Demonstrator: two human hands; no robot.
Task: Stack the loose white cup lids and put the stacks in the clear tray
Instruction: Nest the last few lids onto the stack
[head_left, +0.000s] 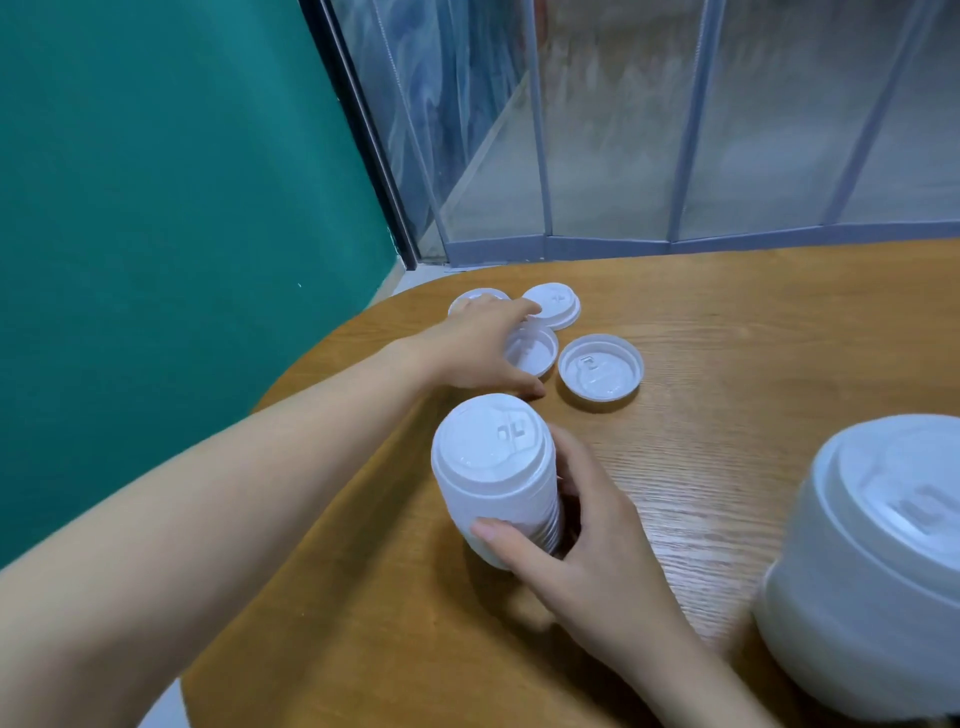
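My right hand (587, 545) grips a tall stack of white lids (493, 467) standing on the wooden table (753, 353), thumb in front and fingers behind it. My left hand (467, 348) reaches to the far left of the table and holds an upturned lid (535, 351) by its rim. Around it lie three loose lids: an upturned lid (601, 372) to the right, a dome-up lid (556, 304) behind, and a partly hidden lid (470, 300) behind my fingers. The clear tray is not in view.
A second, bigger stack of white lids (872, 561) stands close at the right edge of the view. The table's rounded edge runs along the left, beside a green wall (182, 208). Clear plastic curtain strips (675, 130) hang behind the table.
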